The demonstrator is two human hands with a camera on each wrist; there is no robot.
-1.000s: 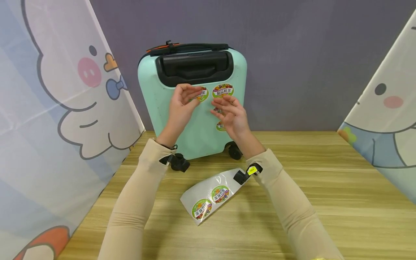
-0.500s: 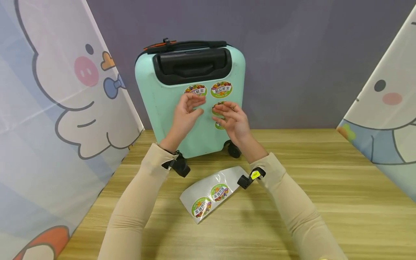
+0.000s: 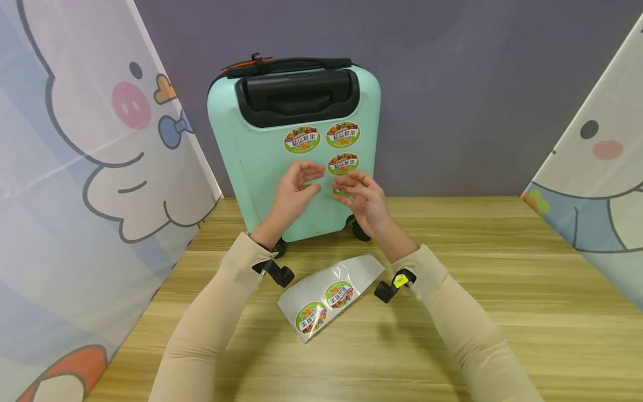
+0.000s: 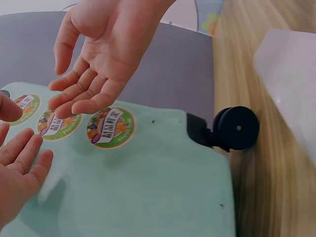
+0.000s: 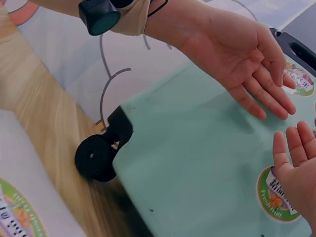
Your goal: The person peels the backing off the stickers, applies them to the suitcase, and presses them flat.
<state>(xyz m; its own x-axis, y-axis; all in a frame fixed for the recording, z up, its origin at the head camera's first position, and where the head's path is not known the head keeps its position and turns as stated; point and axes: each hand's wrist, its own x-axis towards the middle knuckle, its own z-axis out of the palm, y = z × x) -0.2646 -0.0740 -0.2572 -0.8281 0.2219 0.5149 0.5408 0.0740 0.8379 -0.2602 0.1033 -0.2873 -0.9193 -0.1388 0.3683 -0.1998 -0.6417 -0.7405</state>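
Observation:
A mint-green suitcase [image 3: 271,184] stands upright against the back wall. On its face are several round fruit stickers: one at upper left [image 3: 302,140], one at upper right [image 3: 343,135], one below that [image 3: 343,163], and a lowest one partly behind the right fingers. My left hand [image 3: 297,192] hovers before the suitcase with loosely bent fingers, holding nothing. Beside it my right hand [image 3: 365,201] is also relaxed and bare, in front of the right column of stickers. The right wrist view shows the left hand [image 5: 237,64] apart from the lowest sticker [image 5: 277,193].
On the wooden table [image 3: 477,290] lies a sheet of sticker backing [image 3: 321,279] with two fruit stickers on it. Cartoon-printed cloths flank the table on the left [image 3: 100,139] and right [image 3: 603,167]. Black suitcase wheels [image 3: 360,230] touch the tabletop.
My left hand has come off the upper-left sticker and moved down and slightly right, leaving that sticker fully visible. My right hand has also lowered, uncovering the sticker below the upper-right one.

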